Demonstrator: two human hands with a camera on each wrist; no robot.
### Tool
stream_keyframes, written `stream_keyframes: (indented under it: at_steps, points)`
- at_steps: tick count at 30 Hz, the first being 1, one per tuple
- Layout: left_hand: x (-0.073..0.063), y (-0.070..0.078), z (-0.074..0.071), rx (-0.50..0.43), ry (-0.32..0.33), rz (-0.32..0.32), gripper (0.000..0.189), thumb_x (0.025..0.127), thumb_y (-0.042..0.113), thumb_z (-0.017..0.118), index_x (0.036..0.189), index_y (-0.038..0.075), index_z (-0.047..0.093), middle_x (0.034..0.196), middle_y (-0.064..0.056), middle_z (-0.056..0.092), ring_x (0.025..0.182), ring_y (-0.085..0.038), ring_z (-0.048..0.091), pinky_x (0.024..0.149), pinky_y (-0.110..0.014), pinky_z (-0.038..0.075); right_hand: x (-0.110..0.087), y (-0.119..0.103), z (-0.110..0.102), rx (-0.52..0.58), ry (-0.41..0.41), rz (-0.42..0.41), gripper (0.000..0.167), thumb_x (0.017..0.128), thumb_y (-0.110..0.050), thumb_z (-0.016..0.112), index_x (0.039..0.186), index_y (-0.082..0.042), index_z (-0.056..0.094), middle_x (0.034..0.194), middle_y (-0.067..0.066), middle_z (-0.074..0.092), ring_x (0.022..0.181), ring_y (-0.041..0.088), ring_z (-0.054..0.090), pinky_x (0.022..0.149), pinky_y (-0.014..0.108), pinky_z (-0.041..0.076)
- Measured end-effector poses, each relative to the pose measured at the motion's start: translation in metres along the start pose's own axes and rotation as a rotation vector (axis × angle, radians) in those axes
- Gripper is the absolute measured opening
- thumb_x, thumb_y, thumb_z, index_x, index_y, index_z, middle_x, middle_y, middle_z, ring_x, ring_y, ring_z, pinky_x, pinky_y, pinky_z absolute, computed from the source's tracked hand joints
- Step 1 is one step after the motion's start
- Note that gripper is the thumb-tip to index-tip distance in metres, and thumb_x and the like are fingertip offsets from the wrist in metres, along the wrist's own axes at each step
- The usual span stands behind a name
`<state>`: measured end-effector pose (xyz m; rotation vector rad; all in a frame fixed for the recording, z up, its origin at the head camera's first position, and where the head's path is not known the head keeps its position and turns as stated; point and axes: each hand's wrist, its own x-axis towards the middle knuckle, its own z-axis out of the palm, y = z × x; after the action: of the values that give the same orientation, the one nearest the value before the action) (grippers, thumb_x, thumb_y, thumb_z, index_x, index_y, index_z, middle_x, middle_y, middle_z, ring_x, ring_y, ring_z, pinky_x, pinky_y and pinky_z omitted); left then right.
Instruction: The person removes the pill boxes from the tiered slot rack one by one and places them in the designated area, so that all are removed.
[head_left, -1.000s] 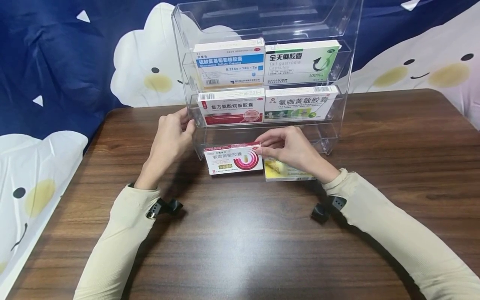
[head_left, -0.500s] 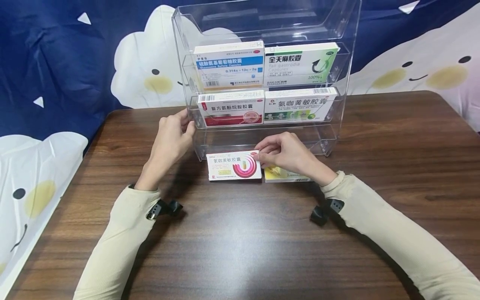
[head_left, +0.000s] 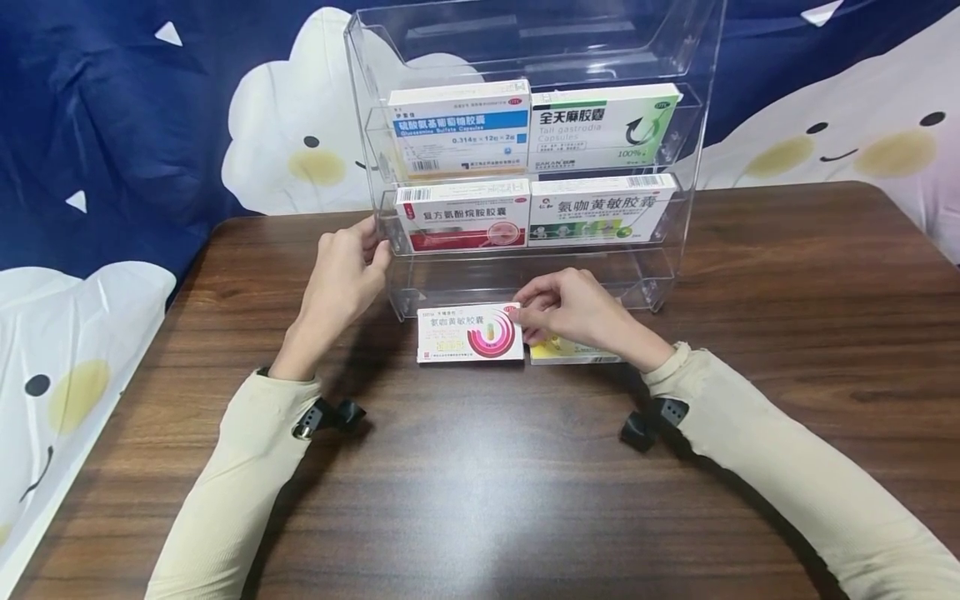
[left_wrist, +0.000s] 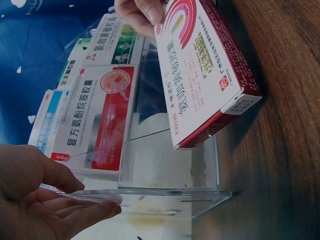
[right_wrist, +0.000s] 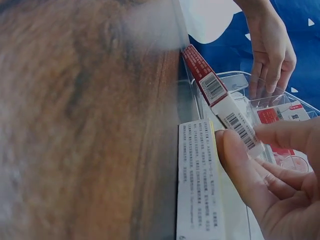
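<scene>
My right hand (head_left: 581, 308) pinches the right end of a white and red medicine box (head_left: 457, 333) between thumb and fingers. This box is tilted at the front foot of a clear display rack (head_left: 540, 46), its printed face with the pink ring turned up. In the left wrist view, the medicine box (left_wrist: 200, 75) shows its dark red long side toward the table. My left hand (head_left: 341, 271) grips the rack's left side panel, thumb on one face and fingers on the other. A yellow and white medicine box (head_left: 573, 352) lies beneath my right hand, partly hidden.
On the rack's middle tiers stand a blue and white box (head_left: 459, 133), a green and white box (head_left: 603, 129), a red and white box (head_left: 463, 218) and another white box (head_left: 600, 210). Behind the wooden table (head_left: 480, 483) hangs a blue cloud-patterned curtain (head_left: 112, 125).
My right hand has brought the white and red medicine box slightly toward me and tipped it back, so its red top edge no longer shows in the head view. My left hand stays put.
</scene>
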<state>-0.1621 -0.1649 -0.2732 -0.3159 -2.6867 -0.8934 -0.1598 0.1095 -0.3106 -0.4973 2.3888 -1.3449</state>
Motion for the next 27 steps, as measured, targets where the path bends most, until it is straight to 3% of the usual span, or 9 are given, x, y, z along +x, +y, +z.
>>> stream_keyframes:
  at_steps: [8, 16, 21, 24, 27]
  points:
    - [0.0, 0.0, 0.0, 0.0, -0.005, 0.001, 0.028, 0.092, 0.004, 0.046, 0.111, -0.002, 0.066, 0.099, -0.015, 0.072, 0.069, -0.021, 0.054, 0.063, -0.03, 0.04, 0.0, 0.002, 0.001, 0.031, -0.018, -0.031, 0.022, 0.09, -0.009, 0.065, 0.108, 0.004, 0.067, 0.076, 0.011, 0.07, 0.063, 0.022, 0.069, 0.059, 0.033, 0.057]
    - [-0.001, -0.001, 0.0, -0.015, 0.005, 0.008, 0.027, 0.092, 0.003, 0.047, 0.109, -0.003, 0.067, 0.097, -0.016, 0.072, 0.068, -0.02, 0.054, 0.058, -0.025, 0.037, 0.001, 0.002, 0.001, 0.034, -0.024, -0.05, 0.021, 0.09, -0.006, 0.065, 0.108, 0.003, 0.067, 0.076, 0.012, 0.07, 0.063, 0.024, 0.068, 0.059, 0.034, 0.057]
    - [-0.001, -0.001, 0.0, -0.033, 0.009, 0.008, 0.027, 0.091, 0.001, 0.047, 0.108, -0.004, 0.067, 0.097, -0.017, 0.072, 0.071, -0.02, 0.056, 0.061, -0.024, 0.039, 0.0, 0.003, 0.001, -0.141, 0.053, -0.149, 0.016, 0.089, -0.009, 0.066, 0.103, -0.002, 0.069, 0.071, 0.005, 0.069, 0.058, 0.017, 0.064, 0.054, 0.028, 0.054]
    - [-0.001, -0.001, 0.0, -0.032, 0.008, 0.011, 0.026, 0.091, 0.0, 0.047, 0.107, -0.004, 0.067, 0.097, -0.018, 0.072, 0.071, -0.021, 0.055, 0.06, -0.026, 0.039, -0.004, -0.001, 0.006, -0.326, 0.121, -0.293, 0.014, 0.086, -0.01, 0.069, 0.098, -0.002, 0.071, 0.071, 0.003, 0.068, 0.058, 0.012, 0.06, 0.055, 0.026, 0.05]
    - [0.0, -0.001, 0.001, -0.026, 0.004, 0.007, 0.026, 0.091, 0.0, 0.047, 0.108, -0.005, 0.067, 0.097, -0.018, 0.072, 0.07, -0.021, 0.055, 0.061, -0.029, 0.04, -0.012, -0.008, 0.017, -0.497, 0.142, -0.464, 0.017, 0.084, -0.009, 0.072, 0.099, 0.0, 0.071, 0.081, 0.006, 0.069, 0.067, 0.014, 0.062, 0.064, 0.027, 0.052]
